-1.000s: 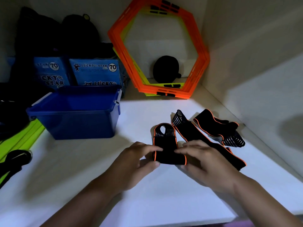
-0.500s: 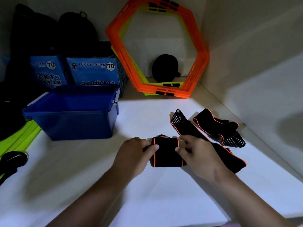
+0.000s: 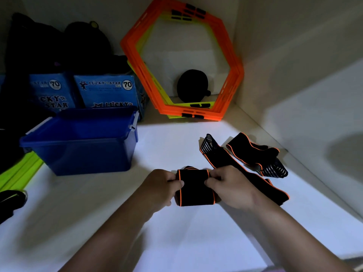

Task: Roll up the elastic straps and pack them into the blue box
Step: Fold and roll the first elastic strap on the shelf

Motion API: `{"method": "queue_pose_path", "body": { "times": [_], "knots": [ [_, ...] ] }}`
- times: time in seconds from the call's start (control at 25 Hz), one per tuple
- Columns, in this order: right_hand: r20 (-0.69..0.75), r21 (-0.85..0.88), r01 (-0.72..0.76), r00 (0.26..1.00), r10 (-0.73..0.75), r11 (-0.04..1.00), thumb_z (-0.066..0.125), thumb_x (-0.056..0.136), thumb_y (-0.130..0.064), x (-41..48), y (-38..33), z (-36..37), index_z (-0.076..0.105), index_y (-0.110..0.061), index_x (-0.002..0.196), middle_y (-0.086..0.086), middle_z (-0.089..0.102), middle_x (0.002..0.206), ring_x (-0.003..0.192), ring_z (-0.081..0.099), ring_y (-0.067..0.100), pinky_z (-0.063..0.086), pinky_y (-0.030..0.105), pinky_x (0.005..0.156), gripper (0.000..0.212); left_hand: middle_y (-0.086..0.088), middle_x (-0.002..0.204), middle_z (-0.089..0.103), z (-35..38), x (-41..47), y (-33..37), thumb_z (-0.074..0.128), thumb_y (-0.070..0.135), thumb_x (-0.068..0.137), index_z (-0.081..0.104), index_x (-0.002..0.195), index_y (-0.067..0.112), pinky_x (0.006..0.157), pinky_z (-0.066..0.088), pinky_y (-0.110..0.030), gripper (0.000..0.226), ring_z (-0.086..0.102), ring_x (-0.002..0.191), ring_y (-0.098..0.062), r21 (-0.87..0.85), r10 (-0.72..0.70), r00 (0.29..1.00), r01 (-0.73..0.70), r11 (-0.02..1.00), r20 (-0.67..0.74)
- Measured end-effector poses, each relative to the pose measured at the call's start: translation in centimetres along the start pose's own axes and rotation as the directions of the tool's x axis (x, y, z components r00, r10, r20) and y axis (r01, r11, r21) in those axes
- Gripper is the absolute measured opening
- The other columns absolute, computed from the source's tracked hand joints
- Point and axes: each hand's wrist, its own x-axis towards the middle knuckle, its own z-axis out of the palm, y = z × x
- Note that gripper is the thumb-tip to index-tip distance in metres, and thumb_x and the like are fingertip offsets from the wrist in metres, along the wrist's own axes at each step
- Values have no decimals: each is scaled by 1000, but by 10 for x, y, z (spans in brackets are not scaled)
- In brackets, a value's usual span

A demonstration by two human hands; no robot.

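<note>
**Rolling the first strap, box waiting to the left**

The person is working on the rolling step. The left hand and the right hand are each pinching one end of a partly rolled elastic strap, black with orange edging, which is lying on the white counter in the near middle. Each grip is pressed together on the roll's side edge, thumbs on top.

The roll's long axis is running left to right between the hands, and its unrolled tail is lying flat on the near side, pointing toward the person. Judging from that loose tail, the roll is not finished: the next move is calling for both hands turning the bundle toward the near side, keeping even tension so the orange edges are stacking straight.

Two more straps are lying unrolled just right of the hands, slanting from far left to near right, so most of the task is remaining. The blue box is sitting open on the far left, well apart from the roll
</note>
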Motion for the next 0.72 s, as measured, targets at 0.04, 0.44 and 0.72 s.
{"method": "queue_pose_path", "body": {
  "times": [0.04,0.44,0.72],
  "knots": [
    [15,18,-1,1000,1,1000,58,83,-22,2,-1,0,52,-2,67,-3,45,58,56,43,12,38,30,57,27,-13,77,57,-1,0,1,59,18,95,70,97,-5,64,51,-32,25,57,72,-23,-4,-15,1000,15,1000,22],
    [-195,323,72,981,-8,944,61,91,-10,-20,1,5,67,-18,93,1,73,81,78,66,11,56,32,71,10,-4,92,81,5,-13,8,61,4,96,76,110,14,70,64,-36,23,73,76,-13,-304,138,988,-154,940,-75],
    [-450,310,152,893,4,939,66,92,-12,-57,20,-43,71,-27,98,-10,77,89,86,72,7,55,29,81,16,-5,98,80,43,-10,55,62,0,95,76,113,10,67,53,-11,24,75,81,-7,-365,348,934,-353,862,-82]
  ]
}}
